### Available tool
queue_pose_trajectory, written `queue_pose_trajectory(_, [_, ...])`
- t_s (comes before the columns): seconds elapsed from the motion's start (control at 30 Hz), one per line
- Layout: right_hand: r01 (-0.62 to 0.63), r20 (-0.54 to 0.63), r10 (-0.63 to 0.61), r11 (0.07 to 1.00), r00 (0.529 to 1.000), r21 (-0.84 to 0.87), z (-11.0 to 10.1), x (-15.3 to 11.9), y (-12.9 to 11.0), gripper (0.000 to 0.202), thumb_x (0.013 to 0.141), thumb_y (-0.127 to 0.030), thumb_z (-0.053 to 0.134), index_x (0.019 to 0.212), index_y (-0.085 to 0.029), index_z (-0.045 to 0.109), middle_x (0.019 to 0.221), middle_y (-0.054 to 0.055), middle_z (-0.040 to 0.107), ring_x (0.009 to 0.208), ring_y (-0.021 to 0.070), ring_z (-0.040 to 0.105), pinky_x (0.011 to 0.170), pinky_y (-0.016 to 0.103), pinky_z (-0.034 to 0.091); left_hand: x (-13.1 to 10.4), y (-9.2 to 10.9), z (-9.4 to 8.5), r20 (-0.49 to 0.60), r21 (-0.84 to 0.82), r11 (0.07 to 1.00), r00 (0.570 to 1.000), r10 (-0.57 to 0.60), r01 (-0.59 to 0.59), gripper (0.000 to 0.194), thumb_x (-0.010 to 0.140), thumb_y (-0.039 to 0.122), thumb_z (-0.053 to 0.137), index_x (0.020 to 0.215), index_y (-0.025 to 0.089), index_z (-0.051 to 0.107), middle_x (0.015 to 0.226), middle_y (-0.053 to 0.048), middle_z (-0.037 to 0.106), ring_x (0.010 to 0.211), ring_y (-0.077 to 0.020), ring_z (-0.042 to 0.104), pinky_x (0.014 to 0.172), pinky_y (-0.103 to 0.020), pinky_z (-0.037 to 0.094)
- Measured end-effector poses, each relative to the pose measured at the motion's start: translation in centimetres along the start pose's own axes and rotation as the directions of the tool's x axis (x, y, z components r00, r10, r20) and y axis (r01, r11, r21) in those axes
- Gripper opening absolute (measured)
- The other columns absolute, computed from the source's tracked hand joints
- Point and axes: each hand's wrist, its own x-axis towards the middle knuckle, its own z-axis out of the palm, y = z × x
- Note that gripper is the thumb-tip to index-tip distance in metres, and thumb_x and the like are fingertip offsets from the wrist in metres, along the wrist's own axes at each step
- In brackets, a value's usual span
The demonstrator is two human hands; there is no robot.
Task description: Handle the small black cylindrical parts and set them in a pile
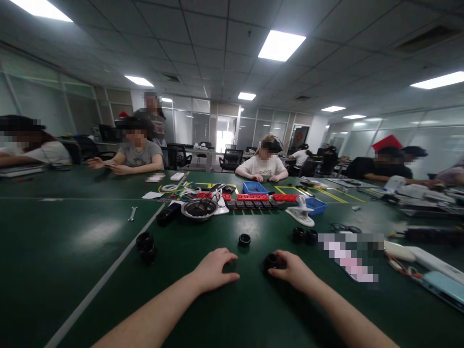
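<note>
My right hand (288, 268) has its thumb and fingers around a black ring-shaped part (270, 262) at the table surface. To its left, my left hand (219, 270) hovers low over the green table with thumb and fingers apart and nothing between them. A single black ring (244, 239) with an open top lies just beyond both hands. Two more black ring parts (305, 235) stand side by side at the right, past my right hand. Off to the left is another pair of black ring parts (146, 246), close together.
Farther back are a metal bowl (198, 210), a row of red bins (253, 197), blue trays (316, 206) and a white clamp (301, 212). A wrench (133, 213) lies left. A light-blue box (444, 289) and cables are at right. Several people sit around the table.
</note>
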Motion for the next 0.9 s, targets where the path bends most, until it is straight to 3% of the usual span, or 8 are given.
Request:
queue_pose_trajectory(0.13, [-0.226,-0.119,0.218,0.973,0.969,-0.056,-3.4,-1.2,5.4,0.026,0.070,-0.034,0.060,0.088,-0.016,0.063,0.081,0.009,0.067,0.073,0.0236,0.062,0.062,0.032,0.045,0.1,0.0,0.5,0.000,0.014,1.000,1.000,-0.021,0.021,0.042,0.076,0.046,0.057,0.111,0.025,0.055,0.103,-0.003,0.053,0.094,-0.0211,0.051,0.078,-0.030,0.040])
queue_pose_trajectory(0.27, [-0.387,-0.259,0.354,0.918,0.899,-0.089,-4.7,0.1,7.2,0.034,0.070,-0.037,0.061,0.093,-0.014,0.062,0.088,0.013,0.067,0.079,0.0268,0.062,0.064,0.033,0.044,0.1,-0.2,0.7,-0.003,0.018,1.000,1.000,-0.023,0.023,0.038,0.078,0.043,0.055,0.111,0.025,0.054,0.103,-0.003,0.053,0.096,-0.0209,0.050,0.079,-0.030,0.040])
queue_pose_trajectory(0.43, [-0.496,-0.490,0.388,0.862,0.781,-0.108,-8.3,0.8,4.4,0.058,0.080,-0.053,0.040,0.116,-0.007,0.046,0.093,0.020,0.063,0.085,0.0332,0.059,0.062,0.038,0.041,0.1,-0.1,0.6,-0.016,0.023,1.000,1.000,-0.021,0.021,0.037,0.078,0.043,0.055,0.110,0.025,0.055,0.102,-0.003,0.053,0.094,-0.0203,0.051,0.078,-0.030,0.040])
queue_pose_trajectory(0.5, [-0.460,-0.579,0.312,0.879,0.754,-0.126,-9.9,0.8,2.0,0.052,0.086,-0.050,0.026,0.120,-0.013,0.040,0.096,0.016,0.062,0.087,0.0294,0.058,0.064,0.035,0.040,0.2,-0.1,0.6,-0.024,0.025,0.999,1.000,-0.020,0.021,0.037,0.077,0.043,0.056,0.109,0.025,0.055,0.100,-0.002,0.053,0.093,-0.0201,0.051,0.077,-0.029,0.040])
queue_pose_trajectory(0.57, [-0.316,-0.678,0.099,0.926,0.729,-0.205,-10.2,1.2,-0.8,0.047,0.088,-0.048,0.024,0.115,-0.015,0.045,0.088,0.011,0.063,0.081,0.0256,0.059,0.064,0.032,0.039,0.3,-0.1,0.7,-0.032,0.027,0.999,0.999,-0.026,0.026,0.037,0.077,0.043,0.056,0.109,0.026,0.055,0.098,-0.002,0.054,0.092,-0.0201,0.051,0.077,-0.029,0.040])
queue_pose_trajectory(0.67, [-0.077,-0.376,-0.063,0.935,0.925,-0.346,-7.4,3.0,-5.0,0.042,0.088,-0.048,0.029,0.112,-0.019,0.047,0.089,0.008,0.063,0.079,0.0218,0.059,0.064,0.029,0.040,0.3,-0.1,0.9,-0.042,0.032,0.999,0.999,-0.034,0.035,0.036,0.077,0.043,0.056,0.109,0.026,0.056,0.097,-0.002,0.054,0.091,-0.0200,0.051,0.076,-0.029,0.040])
queue_pose_trajectory(0.77, [-0.002,-0.227,-0.086,0.932,0.970,-0.362,-2.1,5.5,-7.7,0.045,0.082,-0.051,0.044,0.114,-0.019,0.047,0.101,0.009,0.060,0.085,0.0219,0.059,0.066,0.028,0.041,0.4,-0.2,1.0,-0.050,0.043,0.998,0.998,-0.036,0.038,0.034,0.077,0.042,0.056,0.108,0.026,0.057,0.096,-0.002,0.054,0.090,-0.0197,0.051,0.077,-0.029,0.040])
queue_pose_trajectory(0.9, [-0.030,-0.110,-0.014,0.923,0.994,-0.383,3.4,6.9,-8.0,0.044,0.083,-0.049,0.043,0.106,-0.013,0.053,0.099,0.015,0.060,0.083,0.0264,0.061,0.066,0.032,0.044,0.7,-0.2,1.1,-0.044,0.056,0.998,0.999,-0.032,0.034,0.035,0.075,0.040,0.059,0.107,0.025,0.057,0.095,-0.002,0.054,0.089,-0.0201,0.051,0.077,-0.029,0.039])
